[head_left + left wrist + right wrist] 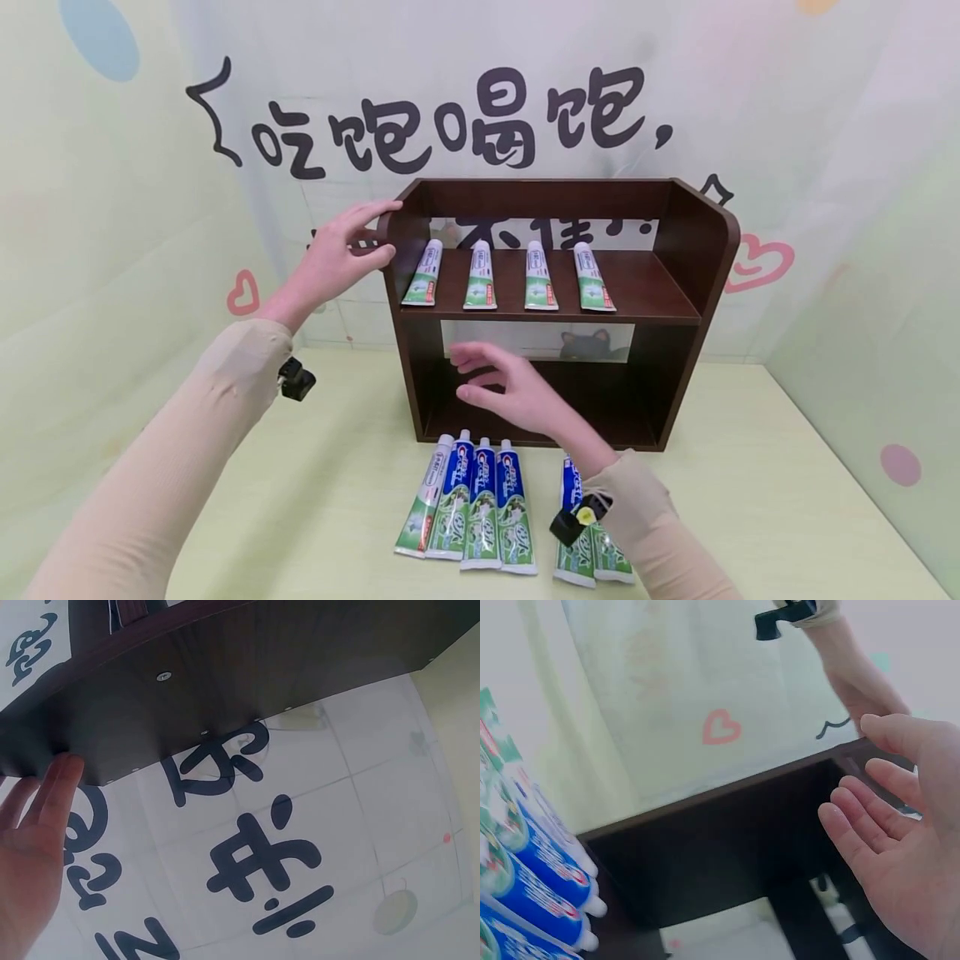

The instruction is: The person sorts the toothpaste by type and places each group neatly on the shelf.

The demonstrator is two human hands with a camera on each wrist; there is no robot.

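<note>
My left hand touches the upper left side panel of a dark brown two-tier shelf; in the left wrist view its fingers lie against the panel's outer face. My right hand hovers before the lower compartment, fingers loosely bent and holding nothing; the right wrist view shows its palm bare. Several white-and-green toothpaste tubes stand spaced in a row on the upper tier, caps up, leaning back. Below my right hand, a white-and-green toothpaste tube and three blue-and-green toothpaste tubes lie side by side.
More blue-and-green tubes lie to the right on the pale table, partly hidden by my right wrist. A printed curtain with black lettering hangs behind the shelf. Each wrist wears a small black device.
</note>
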